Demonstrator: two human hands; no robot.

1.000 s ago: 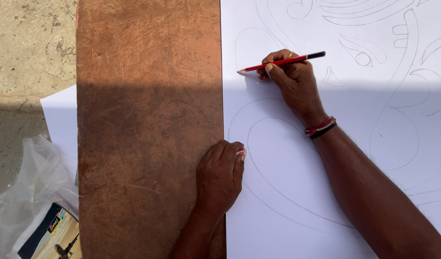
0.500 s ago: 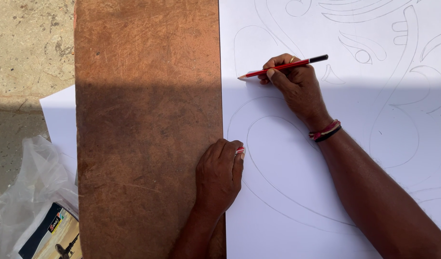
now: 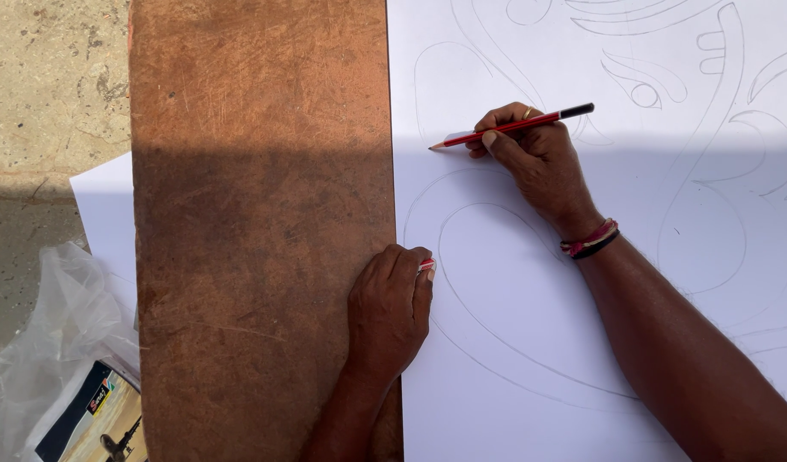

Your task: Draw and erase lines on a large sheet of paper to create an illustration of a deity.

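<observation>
A person's right hand (image 3: 539, 162) pinches a red pencil (image 3: 513, 126) between fingers and thumb, its tip touching a large white sheet (image 3: 530, 342) covered in curving pencil outlines. The left hand (image 3: 392, 308), fingers curled together around a small red-and-white object (image 3: 427, 266), rests across the sheet's edge and a worn brown board (image 3: 256, 214). A plastic bag (image 3: 42, 359) lies at lower left.

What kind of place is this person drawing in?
Probably an outdoor or open-air work spot, set low by the ground. Hard sunlight and shadow cross the white drawing sheet, which lies beside a worn brown board, with rough concrete ground alongside. The right hand holds a red pencil.
</observation>
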